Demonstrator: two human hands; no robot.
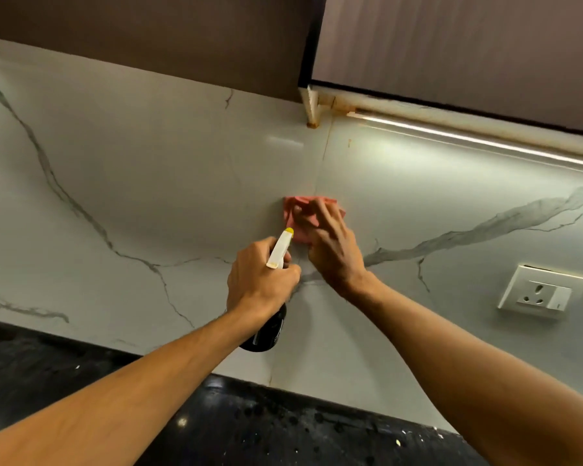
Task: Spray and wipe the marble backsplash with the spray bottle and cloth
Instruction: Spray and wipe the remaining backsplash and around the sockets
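The marble backsplash point(132, 183) fills most of the view, white with grey veins, its two slabs meeting at a vertical seam point(322, 163). Its lower edge meets a black speckled countertop point(283, 432). Its upper edge runs under dark cabinets point(468, 45), where a light strip point(468, 137) glows. A wall socket point(542, 292) sits toward the backsplash's right end, in its lower half.

The right hand point(334, 253) lies on the seam, a little above mid-height. Its fingers are spread apart and press the pink cloth point(295, 213) against the marble. The cloth is bunched under and above the fingertips.

The left hand point(258, 279) is down and left of it and seems to be off the wall. Its fingers are wrapped tight around the neck of the spray bottle point(270, 334). The bottle's dark body hangs below the fist toward the countertop edge. Its long axis tilts up and to the right, so the yellow nozzle tip point(289, 231) sits just beside the cloth's lower left edge and aims at it.

This looks like mid-wipe. The spray line leads into the cloth and the right hand, not onto bare marble. A fresh spray would probably need the nozzle swung left or the cloth slid right along the slab.
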